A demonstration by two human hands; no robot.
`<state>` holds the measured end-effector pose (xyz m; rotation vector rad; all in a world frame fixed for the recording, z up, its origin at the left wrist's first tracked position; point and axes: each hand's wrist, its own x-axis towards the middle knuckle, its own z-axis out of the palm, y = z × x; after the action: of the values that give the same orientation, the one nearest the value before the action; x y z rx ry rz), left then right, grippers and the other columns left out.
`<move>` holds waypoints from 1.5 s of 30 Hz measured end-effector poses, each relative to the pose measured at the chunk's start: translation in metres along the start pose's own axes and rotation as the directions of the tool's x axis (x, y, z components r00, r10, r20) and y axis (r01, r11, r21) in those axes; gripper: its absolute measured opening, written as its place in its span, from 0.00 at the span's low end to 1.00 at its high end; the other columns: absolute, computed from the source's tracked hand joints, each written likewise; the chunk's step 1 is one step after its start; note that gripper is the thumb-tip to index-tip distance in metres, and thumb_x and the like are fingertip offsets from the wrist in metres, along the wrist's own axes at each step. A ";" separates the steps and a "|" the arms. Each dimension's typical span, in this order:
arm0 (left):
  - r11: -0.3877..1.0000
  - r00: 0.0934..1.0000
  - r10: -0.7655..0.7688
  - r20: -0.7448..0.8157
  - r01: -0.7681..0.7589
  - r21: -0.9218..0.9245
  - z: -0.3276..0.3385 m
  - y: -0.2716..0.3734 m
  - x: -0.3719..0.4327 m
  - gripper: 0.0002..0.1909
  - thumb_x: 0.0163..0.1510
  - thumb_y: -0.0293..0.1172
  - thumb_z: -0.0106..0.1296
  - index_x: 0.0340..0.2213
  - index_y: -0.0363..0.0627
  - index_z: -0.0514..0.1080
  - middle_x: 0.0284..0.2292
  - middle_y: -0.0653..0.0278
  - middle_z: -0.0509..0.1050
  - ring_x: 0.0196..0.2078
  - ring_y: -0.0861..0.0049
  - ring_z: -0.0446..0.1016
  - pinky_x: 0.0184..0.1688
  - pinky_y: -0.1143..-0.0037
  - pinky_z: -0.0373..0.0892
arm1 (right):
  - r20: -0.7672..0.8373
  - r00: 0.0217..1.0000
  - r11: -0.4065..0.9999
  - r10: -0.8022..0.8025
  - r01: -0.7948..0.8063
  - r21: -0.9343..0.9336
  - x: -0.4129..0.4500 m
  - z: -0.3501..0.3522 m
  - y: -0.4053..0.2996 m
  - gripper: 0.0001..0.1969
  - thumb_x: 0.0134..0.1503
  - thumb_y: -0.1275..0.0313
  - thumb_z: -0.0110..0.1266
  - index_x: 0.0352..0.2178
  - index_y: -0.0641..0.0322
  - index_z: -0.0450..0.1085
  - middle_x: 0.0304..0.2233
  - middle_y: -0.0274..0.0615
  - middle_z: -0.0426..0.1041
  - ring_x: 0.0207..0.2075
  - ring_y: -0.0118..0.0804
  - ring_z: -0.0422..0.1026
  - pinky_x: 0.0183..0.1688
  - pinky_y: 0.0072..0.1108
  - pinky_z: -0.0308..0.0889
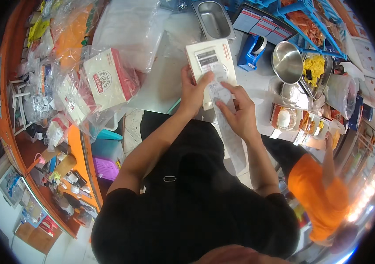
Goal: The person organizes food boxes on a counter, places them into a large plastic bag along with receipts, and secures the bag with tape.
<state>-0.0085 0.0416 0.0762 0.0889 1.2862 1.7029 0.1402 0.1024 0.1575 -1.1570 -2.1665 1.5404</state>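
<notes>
A white and red cardboard food box (230, 66) stands tilted before me at the table's near edge. My left hand (190, 90) grips its left side, the thumb pressing on the upper part of a long paper receipt (230, 132). Dark printed bars show at the receipt's top, which lies against the box face. My right hand (242, 112) pinches the strip lower down between thumb and fingers. Below that hand the receipt's tail hangs past the table edge, in front of my black clothing. The box's underside is hidden.
Bagged food boxes (103, 79) stand left, near plastic bags (125, 29). A blue tape dispenser (250, 54), steel pan (286, 62), steel container (214, 19) and tablet (263, 23) sit beyond the box. A person in an orange shirt (319, 194) works at right.
</notes>
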 end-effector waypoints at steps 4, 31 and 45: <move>0.992 0.999 0.026 -0.043 -0.031 -0.121 0.003 0.012 0.018 0.34 0.58 0.34 0.61 0.55 0.37 0.52 0.48 0.54 0.70 0.49 0.72 0.74 0.48 0.73 0.74 | -0.037 0.994 0.937 0.107 -0.088 0.337 -0.029 0.004 0.037 0.25 0.55 0.76 0.65 0.52 0.66 0.66 0.41 0.44 0.76 0.36 0.29 0.76 0.38 0.21 0.72; 0.977 0.981 0.030 0.190 0.011 -0.212 0.022 0.149 0.005 0.31 0.58 0.42 0.60 0.51 0.40 0.54 0.44 0.53 0.73 0.43 0.70 0.79 0.40 0.69 0.79 | 0.452 0.890 0.898 -0.068 -0.142 0.415 -0.056 0.016 0.073 0.09 0.54 0.71 0.68 0.36 0.62 0.82 0.31 0.36 0.83 0.32 0.24 0.77 0.37 0.19 0.70; 0.989 0.967 -0.131 0.217 0.143 -0.042 0.030 0.191 -0.002 0.27 0.60 0.49 0.53 0.53 0.41 0.69 0.44 0.61 0.79 0.44 0.73 0.80 0.46 0.71 0.77 | 0.380 0.911 0.898 -0.158 -0.027 0.439 -0.065 0.009 0.036 0.10 0.52 0.70 0.70 0.35 0.61 0.82 0.26 0.34 0.81 0.24 0.22 0.74 0.29 0.18 0.67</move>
<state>-0.1114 0.0649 0.2377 0.1421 1.0585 1.5650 0.1940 0.0548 0.1381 -0.6481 -1.8890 2.2471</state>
